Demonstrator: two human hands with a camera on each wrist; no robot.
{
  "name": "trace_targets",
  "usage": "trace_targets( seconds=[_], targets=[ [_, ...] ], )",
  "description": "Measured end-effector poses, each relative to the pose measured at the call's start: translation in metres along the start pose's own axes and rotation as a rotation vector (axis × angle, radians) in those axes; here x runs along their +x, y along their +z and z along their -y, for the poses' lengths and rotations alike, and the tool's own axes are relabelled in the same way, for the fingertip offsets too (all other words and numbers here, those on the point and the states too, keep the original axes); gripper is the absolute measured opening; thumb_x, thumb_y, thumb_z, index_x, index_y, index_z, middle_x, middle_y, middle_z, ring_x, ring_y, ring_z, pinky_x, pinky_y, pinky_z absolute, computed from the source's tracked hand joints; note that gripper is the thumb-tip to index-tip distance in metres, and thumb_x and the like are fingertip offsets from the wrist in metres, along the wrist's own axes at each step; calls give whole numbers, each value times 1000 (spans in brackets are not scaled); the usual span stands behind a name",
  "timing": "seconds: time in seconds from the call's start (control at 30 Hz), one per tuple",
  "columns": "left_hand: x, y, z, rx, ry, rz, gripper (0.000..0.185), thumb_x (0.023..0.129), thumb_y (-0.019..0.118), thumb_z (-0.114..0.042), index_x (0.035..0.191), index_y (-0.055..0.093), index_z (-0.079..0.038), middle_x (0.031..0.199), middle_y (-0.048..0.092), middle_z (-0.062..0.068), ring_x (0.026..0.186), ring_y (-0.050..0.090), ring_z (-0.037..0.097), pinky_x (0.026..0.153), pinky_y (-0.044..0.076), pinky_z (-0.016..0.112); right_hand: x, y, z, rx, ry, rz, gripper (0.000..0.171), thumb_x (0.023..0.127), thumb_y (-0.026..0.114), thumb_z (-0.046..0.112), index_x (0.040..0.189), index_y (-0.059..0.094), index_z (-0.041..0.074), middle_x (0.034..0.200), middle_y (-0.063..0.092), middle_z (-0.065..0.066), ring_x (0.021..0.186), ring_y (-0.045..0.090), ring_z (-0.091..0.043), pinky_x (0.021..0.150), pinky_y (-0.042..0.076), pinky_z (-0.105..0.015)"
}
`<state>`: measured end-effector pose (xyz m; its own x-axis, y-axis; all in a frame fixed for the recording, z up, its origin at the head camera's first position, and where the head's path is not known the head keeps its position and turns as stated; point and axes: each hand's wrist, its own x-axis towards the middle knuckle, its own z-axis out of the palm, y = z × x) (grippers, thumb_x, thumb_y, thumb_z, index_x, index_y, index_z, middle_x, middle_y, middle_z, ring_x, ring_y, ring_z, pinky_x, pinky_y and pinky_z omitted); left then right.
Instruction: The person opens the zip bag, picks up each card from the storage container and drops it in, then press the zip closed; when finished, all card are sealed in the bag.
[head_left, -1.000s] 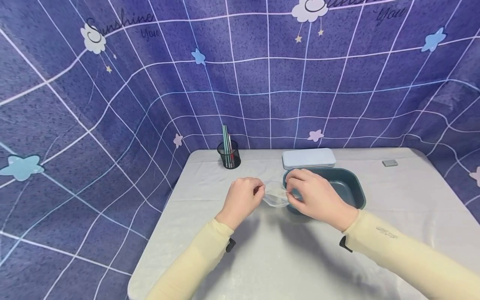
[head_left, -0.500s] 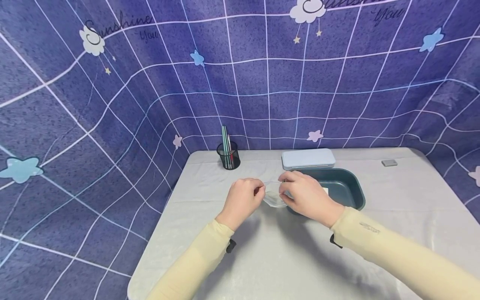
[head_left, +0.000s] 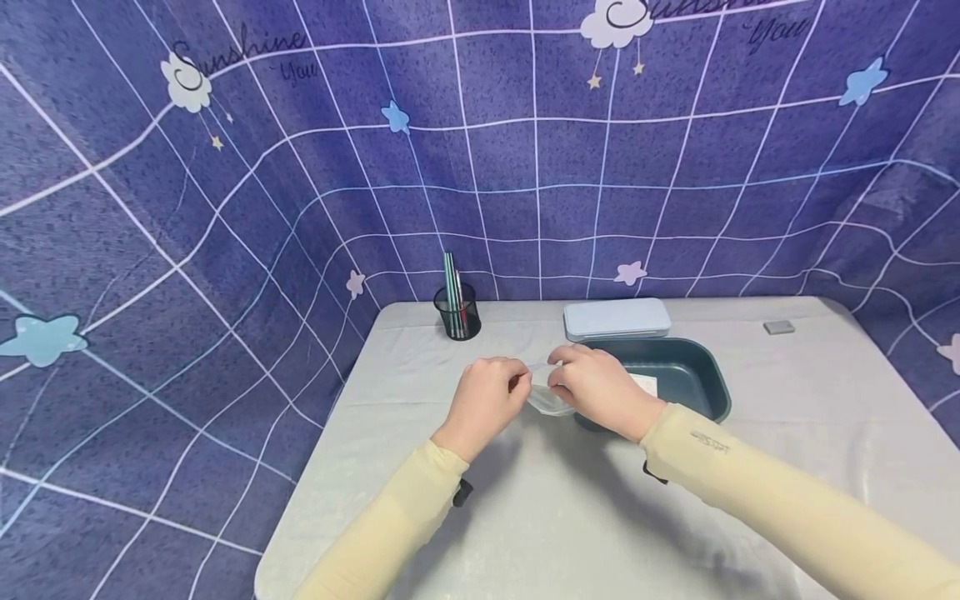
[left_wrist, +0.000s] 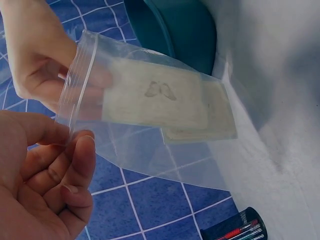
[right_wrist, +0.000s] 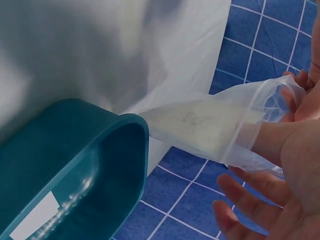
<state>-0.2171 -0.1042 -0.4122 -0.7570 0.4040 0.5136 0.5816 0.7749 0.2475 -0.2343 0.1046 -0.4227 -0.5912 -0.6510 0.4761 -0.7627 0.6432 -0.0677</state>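
Note:
A clear zip bag (left_wrist: 150,165) hangs between the two hands, its mouth toward them. Inside lie cream flat pieces like cards (left_wrist: 155,92), overlapping; the front one bears a small wing-shaped mark. The left hand (head_left: 489,393) pinches the zip edge between thumb and fingertips. At the bag's mouth is the right hand (head_left: 600,385), a straight digit (right_wrist: 265,137) reaching inside against a cream piece, other fingers spread outside below the bag. The teal bin (head_left: 693,367) stands just beyond the right hand, a white piece (right_wrist: 37,217) showing in it.
Behind the bin lies a pale blue flat case (head_left: 617,317). A black mesh cup (head_left: 460,321) with pencils stands at the back left. A small grey block (head_left: 778,327) lies at the back right. The white-covered table (head_left: 525,525) meets a blue patterned curtain (head_left: 495,150).
The right hand has moved left, from the bag's right edge over and into its mouth. A white piece in the bin has come into view. The left hand keeps its pinch.

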Motion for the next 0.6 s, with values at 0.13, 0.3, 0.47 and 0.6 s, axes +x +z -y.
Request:
trace_targets(
  seconds=[0.13,0.3,0.47,0.6],
  targets=[
    [-1,-1,0,-6,-1,0,16,90,70,-6,78,75,-13,67,61,-8,60,56,8,61,49,30,4,5,1,-26,1,6,15,81,84,3,78,77,16,107,72,-9,96,67,-30,71,56,-45],
    [0,-1,0,-11,0,-1,17,91,70,-6,77,74,-14,66,60,-9,59,54,8,60,47,29,7,11,1,-83,6,23,20,81,82,2,71,75,18,104,72,-6,91,66,-27,65,52,-42],
    [0,0,0,-7,-3,-5,17,90,70,-7,76,74,-15,66,60,-10,59,55,8,60,47,29,8,15,2,-115,14,33,19,81,81,2,72,76,18,101,71,-5,85,63,-27,62,49,-41],
    [0,0,1,-7,-3,-10,16,90,71,-6,76,74,-14,66,60,-9,59,55,8,60,47,29,8,16,1,-109,22,22,14,80,84,5,76,78,16,100,71,-4,85,64,-27,64,50,-42]
  ],
)
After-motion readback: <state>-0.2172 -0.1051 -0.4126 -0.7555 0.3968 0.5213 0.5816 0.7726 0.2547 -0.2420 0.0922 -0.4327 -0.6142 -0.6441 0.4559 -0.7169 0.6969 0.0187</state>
